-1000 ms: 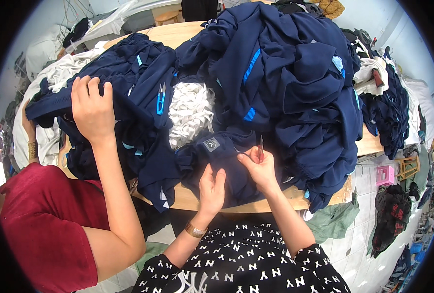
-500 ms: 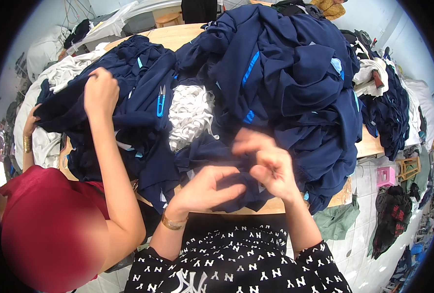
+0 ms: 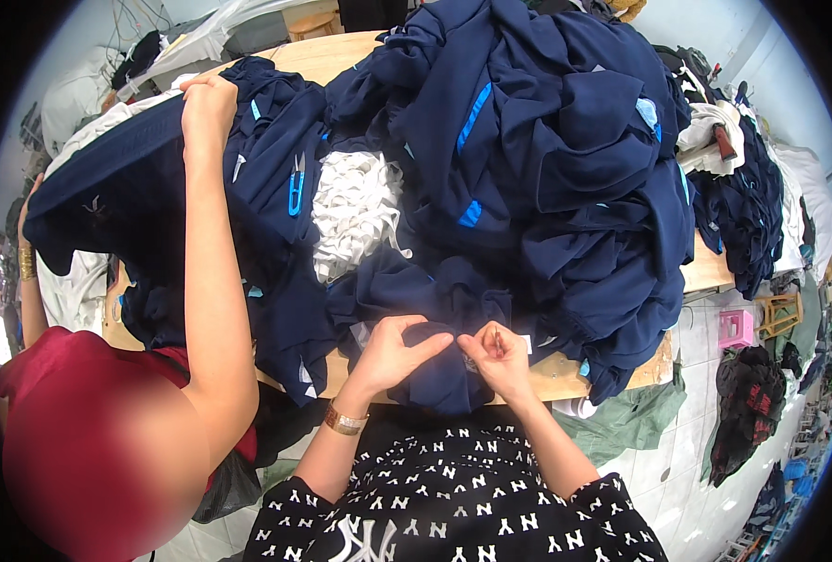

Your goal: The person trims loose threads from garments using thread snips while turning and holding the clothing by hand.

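Navy cloth [image 3: 444, 377], white strips [image 3: 352, 211]

Pale blue wall [image 3: 748, 70], white tiled floor [image 3: 670, 496], pink stool [image 3: 737, 329]

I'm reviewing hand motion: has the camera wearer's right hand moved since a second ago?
Yes: the right hand has moved toward the wearer's body, now nearer the close edge of the table.

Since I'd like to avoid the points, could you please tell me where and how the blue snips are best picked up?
Probably by the blue handle, coming from the near side: the snips lie on navy cloth, handle toward the person, blades pointing away, nothing covering them.
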`<action>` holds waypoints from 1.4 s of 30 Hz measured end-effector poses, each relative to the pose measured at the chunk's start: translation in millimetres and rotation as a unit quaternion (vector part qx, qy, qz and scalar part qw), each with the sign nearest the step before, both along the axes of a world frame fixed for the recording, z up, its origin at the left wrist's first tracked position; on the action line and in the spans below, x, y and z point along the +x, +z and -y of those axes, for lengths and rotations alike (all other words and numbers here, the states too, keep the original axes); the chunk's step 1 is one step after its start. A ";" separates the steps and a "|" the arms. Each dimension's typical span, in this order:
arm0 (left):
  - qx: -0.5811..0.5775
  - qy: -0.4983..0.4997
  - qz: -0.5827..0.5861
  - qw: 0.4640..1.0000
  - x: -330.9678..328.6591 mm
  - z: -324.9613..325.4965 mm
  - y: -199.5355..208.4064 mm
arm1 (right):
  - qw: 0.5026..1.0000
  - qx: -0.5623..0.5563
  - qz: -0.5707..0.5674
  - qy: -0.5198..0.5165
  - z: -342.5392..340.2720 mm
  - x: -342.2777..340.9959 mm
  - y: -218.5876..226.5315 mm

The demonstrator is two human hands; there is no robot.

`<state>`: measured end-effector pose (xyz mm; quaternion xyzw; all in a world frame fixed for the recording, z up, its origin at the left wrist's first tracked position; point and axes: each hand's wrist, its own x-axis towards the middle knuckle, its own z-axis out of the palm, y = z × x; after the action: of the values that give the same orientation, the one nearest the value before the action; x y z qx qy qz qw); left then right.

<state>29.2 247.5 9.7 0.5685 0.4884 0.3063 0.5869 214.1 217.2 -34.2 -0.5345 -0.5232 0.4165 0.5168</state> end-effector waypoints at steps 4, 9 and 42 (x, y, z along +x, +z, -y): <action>-0.014 -0.034 -0.010 0.999 -5.5 -4.2 8.2 | 0.999 0.018 0.034 -0.021 -14.0 7.2 24.4; 0.005 -0.001 -0.021 1.000 -5.2 -0.7 0.0 | 0.972 0.097 0.175 0.119 -19.2 -4.7 70.0; 0.017 -0.025 0.132 0.991 -2.0 4.6 13.5 | 0.987 -0.030 0.040 0.155 -26.0 9.7 73.1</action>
<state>27.2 242.9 23.3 0.5448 0.3872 0.3724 0.6439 223.8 243.2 38.9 -0.4784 -0.6073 0.4851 0.4087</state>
